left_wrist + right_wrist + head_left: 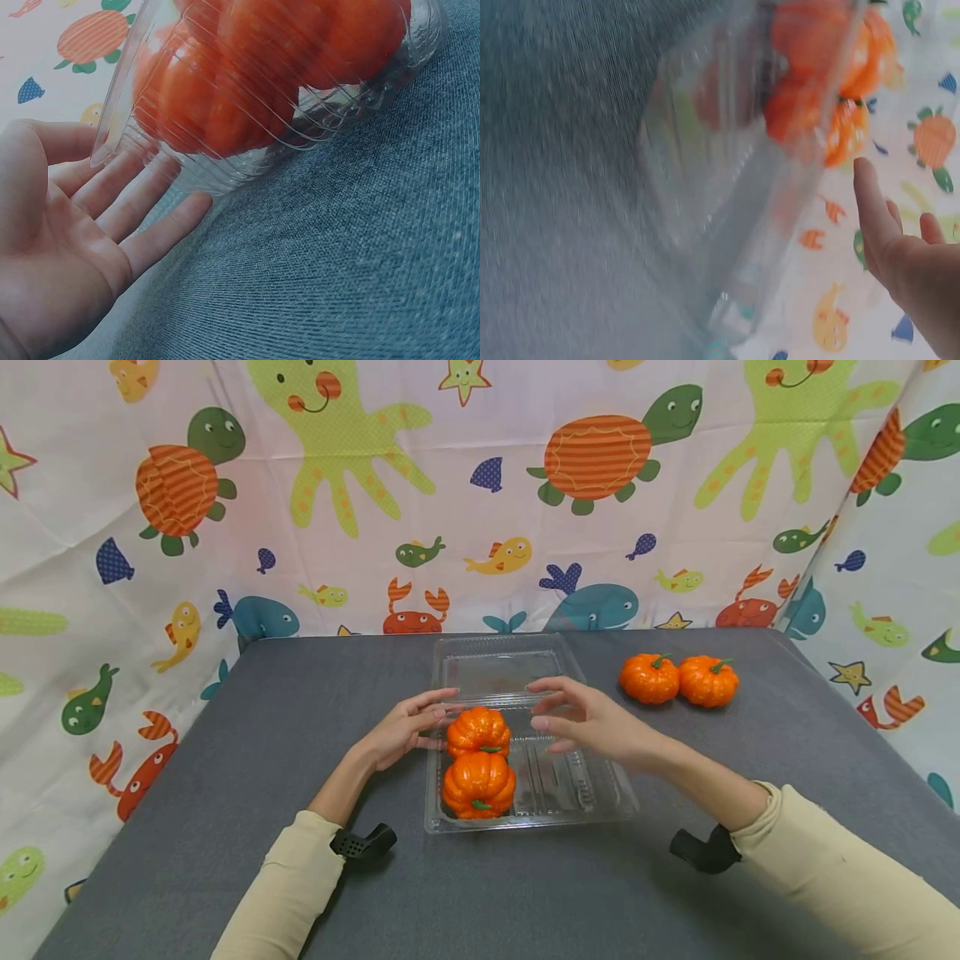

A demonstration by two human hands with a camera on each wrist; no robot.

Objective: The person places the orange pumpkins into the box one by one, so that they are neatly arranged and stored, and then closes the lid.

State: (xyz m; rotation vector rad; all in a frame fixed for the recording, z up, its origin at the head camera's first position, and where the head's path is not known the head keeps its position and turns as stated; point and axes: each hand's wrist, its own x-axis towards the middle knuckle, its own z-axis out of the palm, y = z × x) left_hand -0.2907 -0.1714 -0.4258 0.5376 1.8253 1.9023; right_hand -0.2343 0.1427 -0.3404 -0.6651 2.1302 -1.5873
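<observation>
Two small orange pumpkins, a rear one and a front one, sit one behind the other along the left side of a clear plastic container. Its clear lid lies folded open toward the back. My left hand is at the container's left wall, fingers extended and holding nothing; in the left wrist view its fingertips lie close to the ribbed wall. Over the container's right part hovers my right hand, empty, its fingers loosely bent and apart from the pumpkins.
Two more orange pumpkins, a left one and a right one, stand side by side at the back right of the grey table. A curtain with sea animals hangs behind the table's rear edge.
</observation>
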